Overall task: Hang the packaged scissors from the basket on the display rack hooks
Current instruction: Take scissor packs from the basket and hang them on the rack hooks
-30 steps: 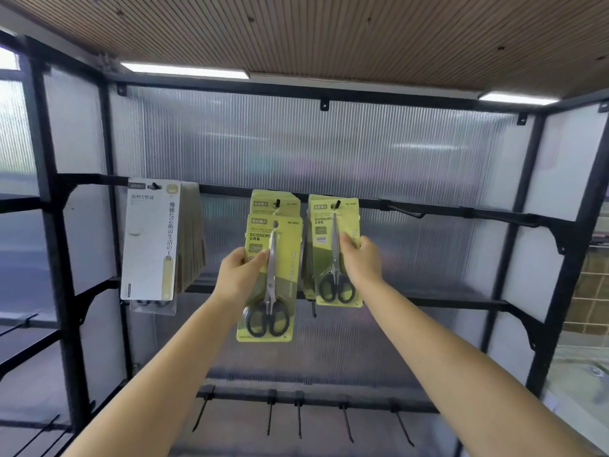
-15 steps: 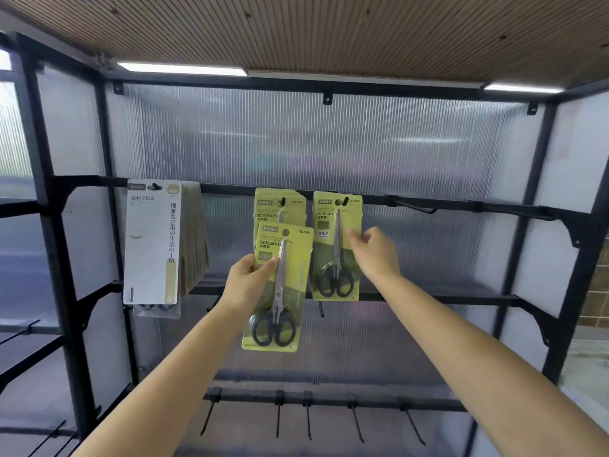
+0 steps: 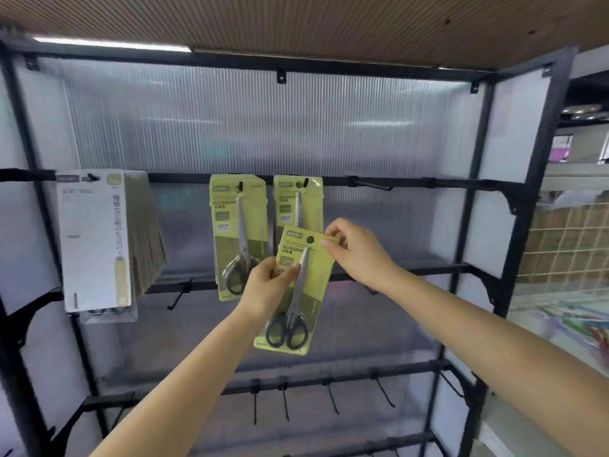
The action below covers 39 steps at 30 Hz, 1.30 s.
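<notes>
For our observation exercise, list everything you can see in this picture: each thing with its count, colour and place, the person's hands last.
Held pack: 1, yellow-green card with black-handled scissors, in both hands before the rack.
Hung packs: 2 stacks, yellow-green, on upper-rail hooks, centre.
White packs: 1 stack, white and tan, upper rail, left.
Free hook: 1, black, upper rail, right of the packs.
Lower hooks: about 5, black, bottom rail.
Rack: 1, black frame, ribbed clear panels.
Left hand: grips the pack's left edge.
Right hand: pinches its top right corner.

Both arms reach forward and up; the left hand grips the pack at its left edge, thumb in front; the right hand pinches its top right corner.
</notes>
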Motion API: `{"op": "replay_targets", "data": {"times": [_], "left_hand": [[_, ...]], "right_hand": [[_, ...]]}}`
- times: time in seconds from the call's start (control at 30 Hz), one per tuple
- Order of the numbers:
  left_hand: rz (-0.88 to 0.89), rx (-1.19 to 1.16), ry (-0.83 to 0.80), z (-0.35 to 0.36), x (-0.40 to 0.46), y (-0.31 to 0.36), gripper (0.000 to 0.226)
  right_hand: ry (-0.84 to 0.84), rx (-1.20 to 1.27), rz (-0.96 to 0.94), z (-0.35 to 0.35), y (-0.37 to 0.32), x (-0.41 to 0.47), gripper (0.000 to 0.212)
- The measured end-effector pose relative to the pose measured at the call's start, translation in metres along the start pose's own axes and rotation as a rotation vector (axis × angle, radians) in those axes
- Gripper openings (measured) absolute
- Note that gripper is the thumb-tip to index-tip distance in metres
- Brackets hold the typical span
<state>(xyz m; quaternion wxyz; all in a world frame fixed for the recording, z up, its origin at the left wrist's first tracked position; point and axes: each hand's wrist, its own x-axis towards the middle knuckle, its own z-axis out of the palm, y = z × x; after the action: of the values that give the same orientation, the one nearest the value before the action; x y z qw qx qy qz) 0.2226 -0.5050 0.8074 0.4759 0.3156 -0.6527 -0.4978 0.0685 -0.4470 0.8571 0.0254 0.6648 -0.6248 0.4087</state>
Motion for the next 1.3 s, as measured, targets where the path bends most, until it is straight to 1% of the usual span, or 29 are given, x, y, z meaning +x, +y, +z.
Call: {"op": "replay_targets", "data": {"times": [0.03, 0.1, 0.23, 0.4, 0.5, 0.6, 0.7, 0.8, 0.9, 1.0, 1.13, 1.23, 1.3], "left_hand": [[-0.017, -0.035, -0.026, 0.002, -0.001, 0.000, 0.008], [-0.041, -0.093, -0.064, 0.004, 0.000, -0.004, 0.005], [-0.060, -0.083, -0.088, 0.002, 0.000, -0.008, 0.016], [-0.044, -0.052, -0.081, -0.005, 0.002, -0.006, 0.014], [-0.006, -0.034, -0.046, -0.007, 0.005, 0.001, 0.014], [0.019, -0.007, 0.012, -0.008, 0.010, 0.004, 0.015], [-0.008, 0.000, 0.046, -0.009, 0.014, 0.001, 0.015], [-0.044, 0.043, 0.075, -0.006, 0.020, -0.005, 0.015], [-0.038, 0.139, 0.155, -0.002, 0.031, -0.009, 0.017], [-0.018, 0.268, 0.244, 0.003, 0.042, -0.009, 0.021], [0.027, 0.455, 0.332, 0.007, 0.045, -0.006, 0.033], [0.026, 0.534, 0.365, 0.007, 0.050, -0.003, 0.042], [0.021, 0.575, 0.363, 0.009, 0.052, -0.001, 0.047]], "right_hand": [[-0.004, 0.021, 0.013, -0.003, 0.001, 0.002, 0.007], [-0.008, 0.055, 0.008, -0.010, -0.001, 0.007, 0.005], [0.050, -0.002, -0.080, -0.031, -0.014, 0.025, 0.004], [0.103, 0.059, -0.082, -0.048, -0.025, 0.049, 0.005], [0.123, 0.109, -0.093, -0.049, -0.030, 0.059, 0.003], [0.147, 0.098, -0.089, -0.046, -0.032, 0.069, 0.003], [0.143, 0.090, -0.056, -0.040, -0.029, 0.075, 0.004], [0.158, 0.042, -0.063, -0.031, -0.023, 0.079, 0.011], [0.197, -0.033, -0.089, -0.024, -0.019, 0.081, 0.009], [0.216, -0.235, -0.163, -0.019, -0.016, 0.081, 0.018], [0.153, -0.490, -0.231, -0.014, -0.008, 0.078, 0.043], [0.085, -0.631, -0.218, -0.005, -0.002, 0.077, 0.063], [0.054, -0.690, -0.189, 0.001, 0.000, 0.078, 0.071]]}}
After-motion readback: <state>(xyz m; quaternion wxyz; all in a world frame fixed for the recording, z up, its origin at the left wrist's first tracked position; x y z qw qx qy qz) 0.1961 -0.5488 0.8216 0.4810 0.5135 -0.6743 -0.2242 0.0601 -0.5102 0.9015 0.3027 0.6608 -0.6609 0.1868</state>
